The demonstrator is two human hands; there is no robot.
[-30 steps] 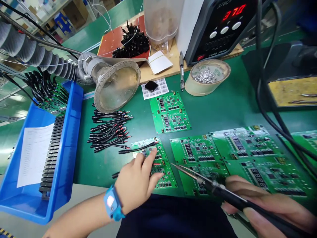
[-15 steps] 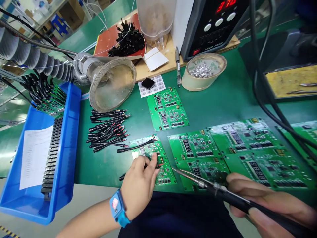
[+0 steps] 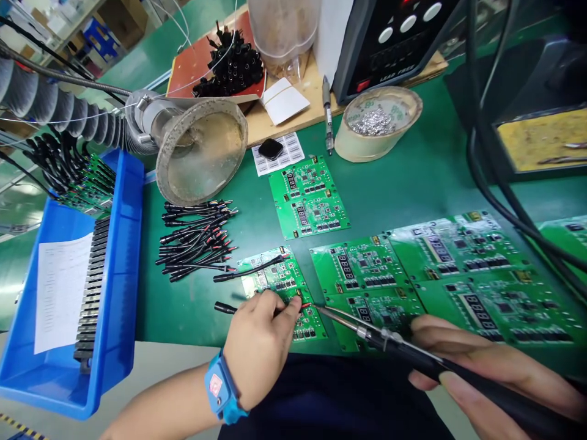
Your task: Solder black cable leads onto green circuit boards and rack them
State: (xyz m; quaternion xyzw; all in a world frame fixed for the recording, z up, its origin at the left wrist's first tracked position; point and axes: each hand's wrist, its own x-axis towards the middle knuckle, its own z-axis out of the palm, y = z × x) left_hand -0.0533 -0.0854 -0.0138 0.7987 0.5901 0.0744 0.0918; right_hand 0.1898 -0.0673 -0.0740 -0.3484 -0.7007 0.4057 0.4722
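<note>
My left hand, with a blue wrist strap, pinches a short black cable over the near part of a green circuit board. The cable's red-tipped end shows past my fingertips. A second black cable lies across the board's upper part. My right hand holds a black-handled soldering iron, its metal tip close to the red wire end; whether they touch is hard to tell. Several boards lie under and beyond the iron.
A pile of black cables lies left of the boards, near a round fume hood. At far left is a blue bin. A solder dish, pen and soldering station stand behind; dark cords hang at right.
My left hand has shifted slightly, and the red cable end now reaches further right. The iron's tip has come nearer to it. The view has moved a little.
</note>
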